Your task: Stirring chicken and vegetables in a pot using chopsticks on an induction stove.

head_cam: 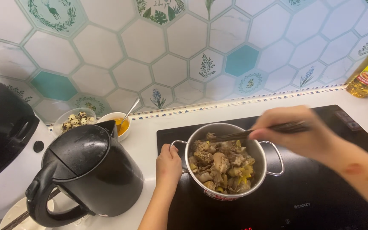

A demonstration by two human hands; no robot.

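The wall [150, 47] behind the counter was faced with hexagonal tiles, mostly white with a marbled look, a few in plain teal and several printed with green leaf sprigs, wreaths and small blue flowers. A narrow patterned border strip [235, 103] ran along the foot of the wall where it met the white countertop [148, 142], which carried a black glass cooktop [311, 200] set flush into its right-hand part. Light was even and soft across the tiles and counter, with faint reflections on the glass surface.
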